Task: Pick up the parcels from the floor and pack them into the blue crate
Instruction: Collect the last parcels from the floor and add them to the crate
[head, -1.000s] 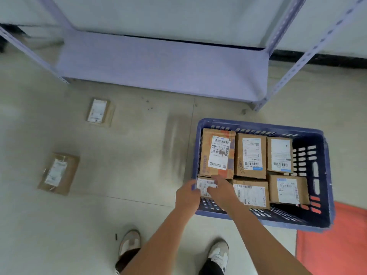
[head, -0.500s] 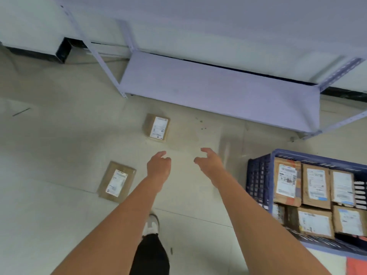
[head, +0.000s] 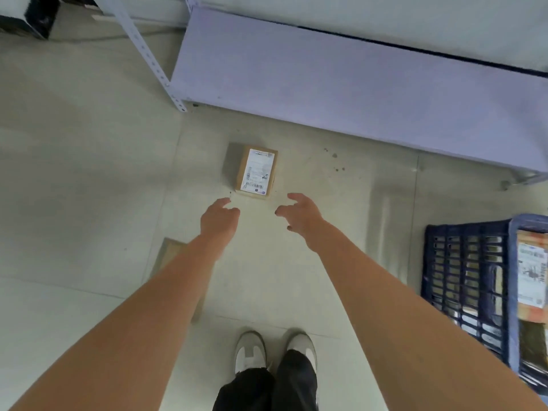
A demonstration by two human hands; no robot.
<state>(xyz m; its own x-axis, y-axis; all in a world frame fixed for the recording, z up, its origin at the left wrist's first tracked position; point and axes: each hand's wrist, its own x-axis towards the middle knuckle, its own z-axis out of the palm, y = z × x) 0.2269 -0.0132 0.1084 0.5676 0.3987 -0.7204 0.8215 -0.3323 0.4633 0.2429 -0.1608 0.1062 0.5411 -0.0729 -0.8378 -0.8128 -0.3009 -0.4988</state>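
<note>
A small brown parcel [head: 256, 171] with a white label lies on the pale floor, straight ahead. My left hand [head: 218, 221] and my right hand [head: 300, 213] are stretched out just short of it, one on each side, fingers apart and empty. A second, flat parcel [head: 170, 253] lies on the floor mostly hidden under my left forearm. The blue crate [head: 465, 280] stands at the right edge, with labelled parcels [head: 532, 271] packed inside it.
A lilac metal shelf [head: 355, 81] runs across the back, its perforated post [head: 148, 54] standing on the floor at upper left. A dark object [head: 38, 16] sits in the top left corner. My two shoes [head: 275, 350] are at the bottom middle.
I have turned away from the crate, which has slid to the right edge. Both hands left the crate and reached out toward the small parcel, which is now closer.
</note>
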